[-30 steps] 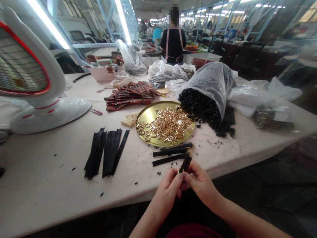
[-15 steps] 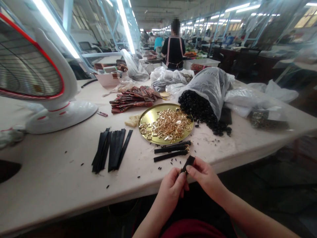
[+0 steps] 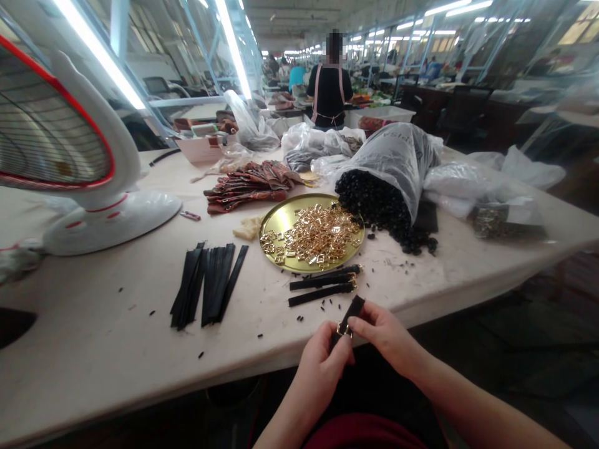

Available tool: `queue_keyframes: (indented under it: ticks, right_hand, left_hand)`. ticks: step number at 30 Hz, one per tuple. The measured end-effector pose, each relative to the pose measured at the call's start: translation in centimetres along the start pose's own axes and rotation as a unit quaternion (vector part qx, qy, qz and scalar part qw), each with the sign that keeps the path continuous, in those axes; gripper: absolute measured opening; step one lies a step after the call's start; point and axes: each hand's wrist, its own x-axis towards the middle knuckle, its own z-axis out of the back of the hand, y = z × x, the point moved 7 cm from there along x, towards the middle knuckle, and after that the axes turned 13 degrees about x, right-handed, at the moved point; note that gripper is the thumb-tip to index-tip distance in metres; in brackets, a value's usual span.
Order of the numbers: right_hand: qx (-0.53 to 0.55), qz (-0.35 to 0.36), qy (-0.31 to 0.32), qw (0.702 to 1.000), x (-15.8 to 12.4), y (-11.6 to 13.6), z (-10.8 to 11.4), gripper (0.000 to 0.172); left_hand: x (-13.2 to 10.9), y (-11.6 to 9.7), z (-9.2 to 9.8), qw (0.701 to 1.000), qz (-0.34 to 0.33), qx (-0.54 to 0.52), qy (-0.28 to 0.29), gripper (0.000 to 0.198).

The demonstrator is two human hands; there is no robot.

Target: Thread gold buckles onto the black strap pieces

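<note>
Over the table's front edge, my left hand (image 3: 325, 354) and my right hand (image 3: 384, 330) are both closed on one black strap (image 3: 354, 308). A gold buckle (image 3: 344, 328) sits on the strap between my fingers. My right fingers pinch the strap near its upper end; my left thumb and fingers grip just below the buckle. Just beyond my hands lie several black straps with gold buckles (image 3: 322, 289). Behind those, a round gold tray (image 3: 277, 214) bears a heap of loose gold buckles (image 3: 322, 234).
Plain black straps (image 3: 218, 284) lie to the left. A plastic bag (image 3: 390, 153) spills small black pieces (image 3: 374, 202) at the right. Folded brown patterned strips (image 3: 253, 187) lie behind the tray. A white fan (image 3: 107, 215) stands at the left. A person (image 3: 329, 90) stands farther back.
My left fingers have shifted lower on the strap, and the gold buckle now shows more plainly. Both hands still hold the strap in nearly the same place. The view has moved slightly.
</note>
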Motion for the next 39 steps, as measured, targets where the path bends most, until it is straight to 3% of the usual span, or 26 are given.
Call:
queue_keyframes:
  ticks: [4,9,13,17,20,25,31,33,36,39]
  right_hand:
    - [0.043,-0.027,-0.001,0.999,0.0,-0.8,0.1,0.019]
    - [-0.007,-0.013,-0.030,0.999,0.1,-0.5,0.5,0.016]
    - [-0.003,-0.023,0.007,1.000,0.1,-0.7,-0.1,0.014]
    - [-0.151,0.066,-0.029,0.986,-0.7,0.1,0.2,0.009]
    - [-0.260,0.128,-0.063,0.955,-1.3,1.0,0.3,0.012]
    - [-0.180,0.084,-0.015,0.980,-0.9,0.7,-0.1,0.016]
    - [-0.302,0.169,-0.085,0.934,-1.9,1.9,-0.1,0.013]
    - [-0.260,0.153,-0.063,0.951,-2.0,2.0,-0.4,0.014]
    - [-0.105,0.060,0.005,0.993,-1.6,1.4,-0.9,0.017]
    - [0.019,-0.017,0.041,0.999,-1.5,0.9,-1.2,0.016]
  left_hand:
    - [0.5,1.0,-0.1,0.999,0.043,-0.010,0.014,0.022]
    - [1.2,1.7,-0.2,0.998,0.049,-0.024,0.032,0.027]
    - [1.4,2.2,-0.4,0.998,0.058,-0.019,0.034,0.029]
    - [1.3,2.9,-0.5,0.997,0.070,-0.002,0.019,0.030]
    - [0.7,2.2,-0.3,0.998,0.046,0.037,0.004,0.030]
    - [-0.9,-1.0,0.6,0.987,-0.058,0.142,-0.047,0.021]
    - [-0.8,-0.6,0.9,0.988,-0.048,0.137,-0.046,0.027]
    - [-0.8,-0.3,0.9,0.991,-0.044,0.118,-0.042,0.028]
    - [-1.0,-0.3,0.8,0.995,-0.044,0.083,-0.034,0.027]
    - [-1.3,-0.7,0.8,0.996,-0.047,0.067,-0.029,0.028]
